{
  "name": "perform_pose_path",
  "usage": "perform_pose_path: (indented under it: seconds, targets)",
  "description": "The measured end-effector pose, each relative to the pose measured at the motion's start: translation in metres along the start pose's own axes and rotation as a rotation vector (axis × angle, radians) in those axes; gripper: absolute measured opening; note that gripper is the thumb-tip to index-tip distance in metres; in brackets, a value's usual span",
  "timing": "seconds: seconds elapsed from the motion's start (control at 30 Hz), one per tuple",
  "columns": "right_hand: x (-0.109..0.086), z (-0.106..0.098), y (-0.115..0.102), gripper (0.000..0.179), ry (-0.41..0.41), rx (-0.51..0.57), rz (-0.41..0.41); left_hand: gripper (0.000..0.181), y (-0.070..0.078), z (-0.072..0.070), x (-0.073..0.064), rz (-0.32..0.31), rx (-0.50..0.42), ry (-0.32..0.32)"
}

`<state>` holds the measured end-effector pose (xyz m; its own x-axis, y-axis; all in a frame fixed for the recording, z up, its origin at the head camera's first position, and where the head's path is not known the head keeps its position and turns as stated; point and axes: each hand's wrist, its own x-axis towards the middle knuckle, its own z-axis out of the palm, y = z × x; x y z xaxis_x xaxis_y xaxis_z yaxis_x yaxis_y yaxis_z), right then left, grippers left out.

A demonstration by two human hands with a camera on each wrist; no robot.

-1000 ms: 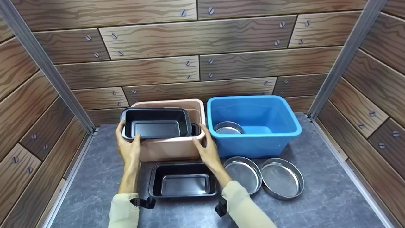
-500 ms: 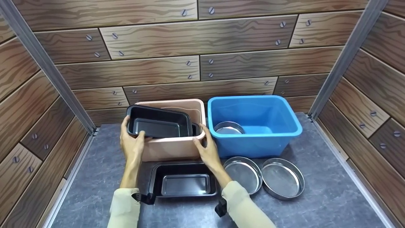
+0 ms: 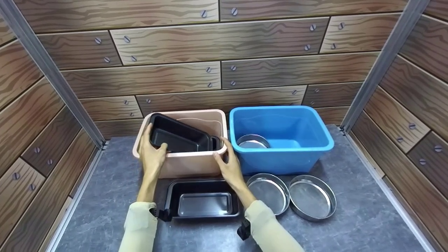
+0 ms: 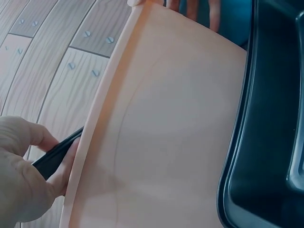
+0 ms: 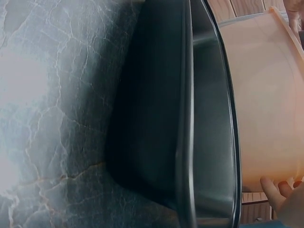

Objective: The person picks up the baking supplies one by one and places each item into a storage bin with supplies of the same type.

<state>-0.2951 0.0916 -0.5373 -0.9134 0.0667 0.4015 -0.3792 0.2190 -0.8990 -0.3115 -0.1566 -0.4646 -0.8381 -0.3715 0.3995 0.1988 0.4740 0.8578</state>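
My left hand (image 3: 151, 154) pinches the left end of a black loaf pan (image 3: 180, 134), thumb at its near side. The pan slants down to the right inside the peach plastic bin (image 3: 190, 164). In the left wrist view, the same hand (image 4: 28, 166) grips the pan's dark rim (image 4: 59, 154) beyond the bin's edge. My right hand (image 3: 231, 168) holds the bin's front right corner, thumb on the front and fingers along the right side. Beside the slanted pan, a second dark rim (image 3: 216, 142) shows in the bin; most of it is hidden.
Another black loaf pan (image 3: 204, 204) lies in front of the bin, between my forearms. A blue bin (image 3: 276, 161) stands on the right with a round tin (image 3: 252, 141) inside. Two round tins (image 3: 267, 194) sit before it. Wood-patterned walls (image 3: 224, 42) enclose the table.
My left hand has moved right and slightly away, lifting and tilting the pan's left end so that its right end drops into the peach bin. My right hand stays at the corner.
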Motion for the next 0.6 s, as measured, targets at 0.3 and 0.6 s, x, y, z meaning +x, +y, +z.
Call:
perform_pose_path:
  seconds: [0.3, 0.6]
  targets:
    - [-0.0027, 0.0016, 0.0027, 0.062, -0.015, -0.013, 0.021, 0.084, -0.0044, 0.0068, -0.0009, 0.01, 0.106, -0.052]
    - [0.0001, 0.0009, 0.0029, 0.06, -0.001, -0.011, -0.002, 0.085, -0.0009, 0.0094, 0.0008, -0.02, 0.107, -0.057]
